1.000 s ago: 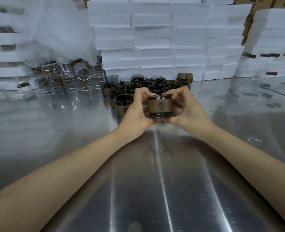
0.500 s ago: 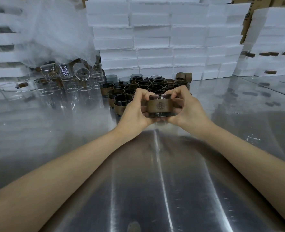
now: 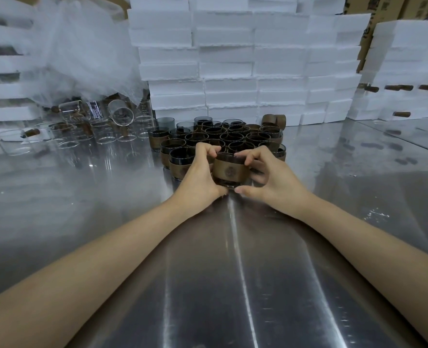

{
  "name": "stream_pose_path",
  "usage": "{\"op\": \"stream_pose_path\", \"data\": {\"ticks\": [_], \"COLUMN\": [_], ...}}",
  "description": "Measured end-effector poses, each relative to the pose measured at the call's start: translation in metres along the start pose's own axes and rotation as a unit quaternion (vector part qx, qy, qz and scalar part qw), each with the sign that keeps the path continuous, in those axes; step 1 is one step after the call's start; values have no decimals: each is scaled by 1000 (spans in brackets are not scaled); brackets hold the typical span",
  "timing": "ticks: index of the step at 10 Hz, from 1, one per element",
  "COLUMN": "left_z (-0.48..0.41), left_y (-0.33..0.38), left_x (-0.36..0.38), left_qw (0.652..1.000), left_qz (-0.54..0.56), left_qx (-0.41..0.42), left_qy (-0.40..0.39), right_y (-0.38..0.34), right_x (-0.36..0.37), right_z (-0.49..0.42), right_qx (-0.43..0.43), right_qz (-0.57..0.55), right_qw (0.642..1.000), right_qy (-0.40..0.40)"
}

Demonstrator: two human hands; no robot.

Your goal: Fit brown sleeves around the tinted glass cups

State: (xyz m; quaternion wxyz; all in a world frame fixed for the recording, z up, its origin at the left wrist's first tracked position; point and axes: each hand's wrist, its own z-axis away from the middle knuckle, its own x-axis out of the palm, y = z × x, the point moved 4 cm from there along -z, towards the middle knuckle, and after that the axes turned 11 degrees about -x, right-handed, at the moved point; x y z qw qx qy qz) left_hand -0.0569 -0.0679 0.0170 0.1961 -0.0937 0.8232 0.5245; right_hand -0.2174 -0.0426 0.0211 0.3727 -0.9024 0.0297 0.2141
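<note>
A tinted glass cup (image 3: 230,183) with a brown sleeve (image 3: 229,170) around its middle stands between both hands on the steel table. My left hand (image 3: 199,174) grips its left side, fingertips at the rim and thumb at the base. My right hand (image 3: 270,177) holds the right side the same way. The sleeve's round emblem faces me. Right behind the hands stands a cluster of several sleeved tinted cups (image 3: 220,138). Two loose brown sleeves (image 3: 274,120) lie at the cluster's back right.
Clear glass beakers (image 3: 94,126) stand and lie at the left back, under a white foam wrap (image 3: 77,54). Stacks of white foam boxes (image 3: 245,71) wall off the back. The steel table (image 3: 233,285) stretches toward me between my forearms.
The cup with both hands has come down from just above the table to its surface. The grip looks the same.
</note>
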Motion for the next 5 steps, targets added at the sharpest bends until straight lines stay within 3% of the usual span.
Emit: {"op": "stream_pose_path", "data": {"ticks": [2,3,4,5], "left_z": [1,-1,1,11], "left_y": [-7,-9,-7,8], "left_x": [9,7,4,6], "left_qw": [995,992,982,953], "left_qz": [-79,-118,-188,-265], "left_qx": [-38,-42,6,114], "left_qy": [-53,-27,31,91], "right_y": [-3,-7,-18,-42], "right_x": [-2,-1,-4,-10], "right_z": [-1,-2,-4,-7], "right_qx": [-34,-70,-125,-187], "right_qz": [168,203,258,274], "right_qw": [985,976,957,943], "right_qy": [-29,-36,-39,16]}}
